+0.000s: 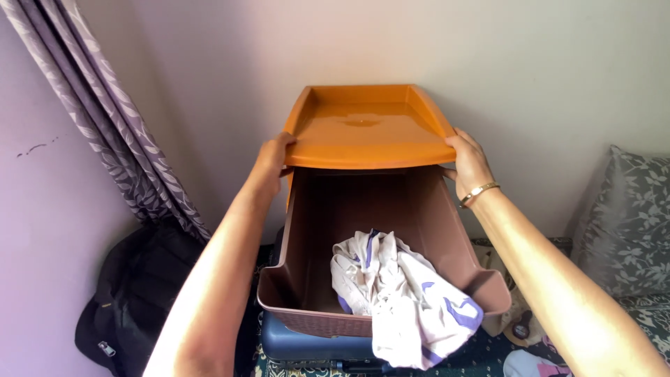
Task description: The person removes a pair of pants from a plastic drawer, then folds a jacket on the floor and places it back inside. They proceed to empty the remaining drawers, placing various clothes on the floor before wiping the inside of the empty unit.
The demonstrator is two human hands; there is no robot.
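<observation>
orange lid (366, 129) sits raised over the back half of a brown plastic bin (317, 314), tilted so its hollow top side faces the camera, close against the pale wall (488, 56). the person's left hand (271, 162) is wrapped around the lid's left front corner, and the right hand (466, 159) clasps the right front corner, a gold bracelet (479, 192) on that wrist. both hands are closed on the lid's rim, fingers curled under the edge where they are hidden.

inside the bin lies a white cloth with purple markings (401, 293), bunched up and spilling over the front rim, so part of it hangs outside. the bin rests on a blue case (307, 345). to the left a grey leaf-patterned curtain (105, 119) hangs down to a black backpack (132, 300) on the floor. a grey patterned cushion (628, 223) stands at the right.

the likely trouble is the cloth. if the lid comes down as things lie, the hanging fold would probably be caught between lid and rim and keep the front from seating. the lid is held only at its two front corners, so its far edge could dip or knock the wall and twist in the grasp. the bin also appears perched on the narrower case, and a hard push on one side might tip it.
</observation>
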